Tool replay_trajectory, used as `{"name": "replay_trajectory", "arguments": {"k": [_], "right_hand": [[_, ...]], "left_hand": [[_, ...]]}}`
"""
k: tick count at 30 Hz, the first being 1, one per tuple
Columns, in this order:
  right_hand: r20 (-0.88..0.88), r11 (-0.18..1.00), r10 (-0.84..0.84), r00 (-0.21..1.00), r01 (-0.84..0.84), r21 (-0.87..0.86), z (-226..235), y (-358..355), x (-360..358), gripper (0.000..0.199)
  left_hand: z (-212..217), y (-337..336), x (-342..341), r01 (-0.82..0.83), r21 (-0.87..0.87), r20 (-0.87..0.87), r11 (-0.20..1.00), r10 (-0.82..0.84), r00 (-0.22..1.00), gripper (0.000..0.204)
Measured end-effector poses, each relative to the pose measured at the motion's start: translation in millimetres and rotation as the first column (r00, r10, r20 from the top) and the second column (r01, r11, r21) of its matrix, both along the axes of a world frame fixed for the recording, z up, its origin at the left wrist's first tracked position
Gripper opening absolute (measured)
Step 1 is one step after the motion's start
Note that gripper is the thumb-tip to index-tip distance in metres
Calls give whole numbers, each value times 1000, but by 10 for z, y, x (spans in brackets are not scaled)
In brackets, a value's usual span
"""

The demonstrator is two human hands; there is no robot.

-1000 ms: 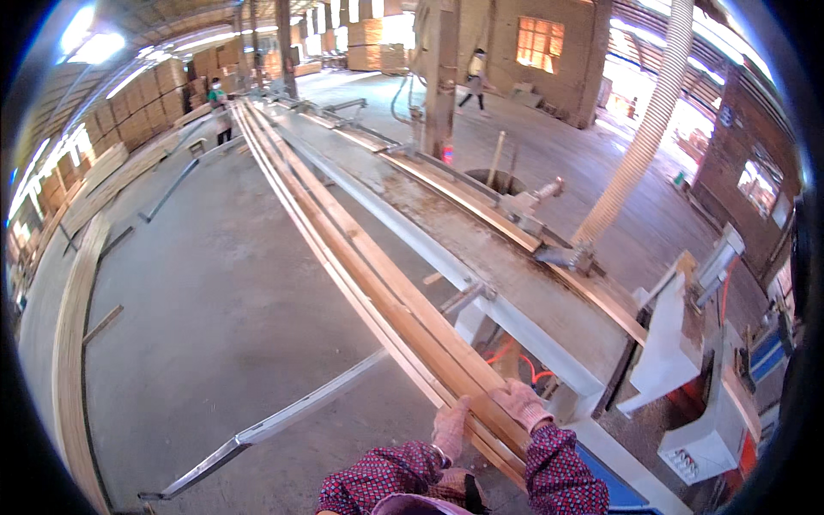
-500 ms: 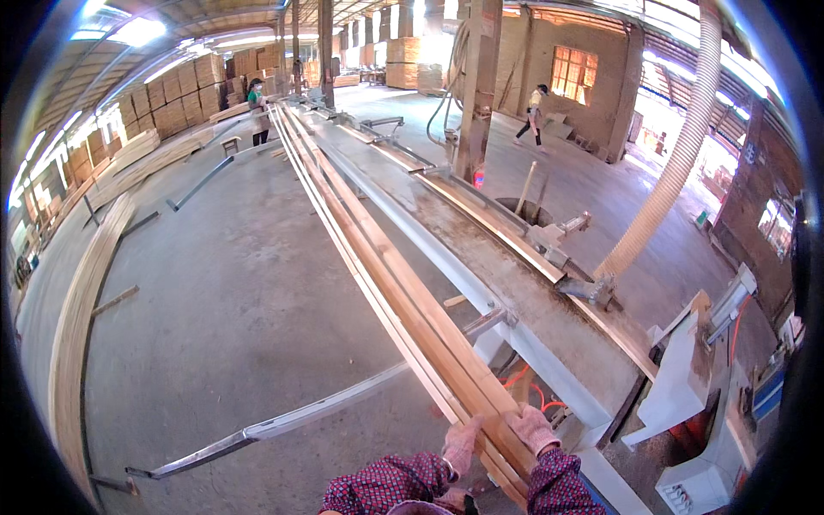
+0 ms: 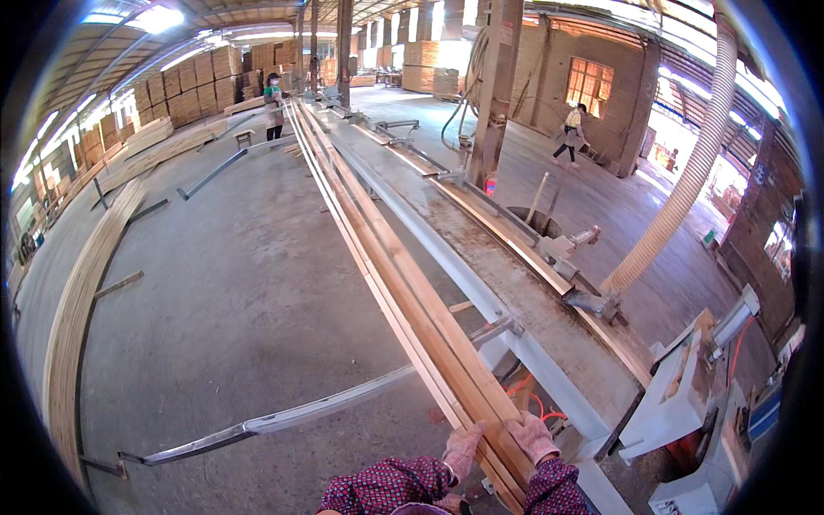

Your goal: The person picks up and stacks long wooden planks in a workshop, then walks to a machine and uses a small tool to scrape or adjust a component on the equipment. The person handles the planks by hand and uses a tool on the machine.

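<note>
Long, narrow wooden boards point(image 3: 427, 330) lie side by side and run from my hands far toward the back of the hall. My left hand point(image 3: 463, 450), in a pink knit glove, grips their near end at the left edge. On the right edge, my right hand point(image 3: 530, 436) in a matching glove is closed over the same boards. The fingers are partly hidden by the wood and gloves. A metal support arm point(image 3: 309, 414) crosses beneath the boards, which lie alongside the machine table's pale rail point(image 3: 549, 365).
Stacked long boards point(image 3: 81, 318) lie on the left. A ribbed hose point(image 3: 674, 202) comes down to the machine table point(image 3: 489, 245) at right. One person point(image 3: 273, 107) stands at the boards' far end; another point(image 3: 572, 133) walks beyond the pillar point(image 3: 498, 94). White machinery point(image 3: 669, 399) stands close right.
The view has turned slightly left. Both hands keep their hold on the boards, with little visible shift. The walking person has moved a little to the right.
</note>
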State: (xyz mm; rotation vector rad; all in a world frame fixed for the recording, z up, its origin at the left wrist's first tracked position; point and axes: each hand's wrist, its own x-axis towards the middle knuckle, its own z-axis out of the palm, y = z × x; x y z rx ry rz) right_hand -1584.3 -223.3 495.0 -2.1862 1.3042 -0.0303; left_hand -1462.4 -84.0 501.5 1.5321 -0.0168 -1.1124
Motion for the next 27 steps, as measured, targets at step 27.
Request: {"name": "replay_trajectory", "arguments": {"k": [27], "right_hand": [[-201, 999, -41, 979, 39, -15, 68, 41, 73, 64]], "left_hand": [[-218, -51, -50, -101, -176, -175, 979, 70, 982, 61]]}}
